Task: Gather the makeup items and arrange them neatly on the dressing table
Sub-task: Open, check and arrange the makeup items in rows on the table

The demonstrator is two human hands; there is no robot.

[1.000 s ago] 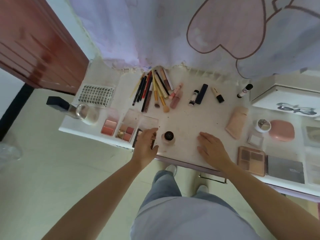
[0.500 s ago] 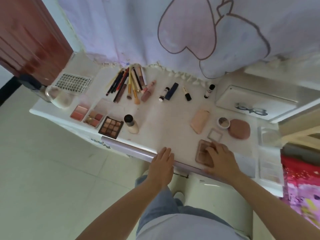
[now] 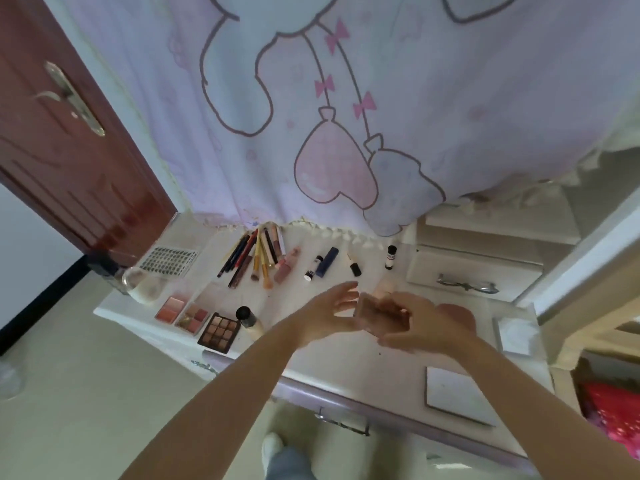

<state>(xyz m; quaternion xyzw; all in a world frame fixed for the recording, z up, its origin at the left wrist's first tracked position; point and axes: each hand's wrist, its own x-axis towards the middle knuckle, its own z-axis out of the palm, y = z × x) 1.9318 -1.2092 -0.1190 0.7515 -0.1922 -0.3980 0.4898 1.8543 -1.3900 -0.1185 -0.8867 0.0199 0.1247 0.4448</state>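
On the left part of the white tabletop [image 3: 346,355] stands a round glass bottle [image 3: 140,287], and behind it lies a sheet of nail stickers [image 3: 168,260]. Near the front edge three palettes lie in a row: a pink blush palette [image 3: 170,308], a second small palette [image 3: 193,317] and a dark eyeshadow palette [image 3: 219,332] with nine pans. Just beside it stands a foundation bottle [image 3: 250,321] with a black cap. Further back a bundle of pencils and brushes [image 3: 258,255] lies close together, then a pink tube [image 3: 286,266], a small white tube [image 3: 313,268], a dark blue lipstick [image 3: 327,261], a small black-capped item [image 3: 354,266] and a white bottle [image 3: 390,257].

Above the middle of the tabletop, the left hand [image 3: 330,311] is raised with its fingers spread and relaxed, so its grip is open and holds nothing. Close to it the right hand [image 3: 420,323] holds a brown palette [image 3: 372,311] in the air, the fingers curled around it; the picture is blurred here. Behind the right hand a pink round compact [image 3: 459,315] shows partly. At the right front lies a flat grey case [image 3: 457,396]
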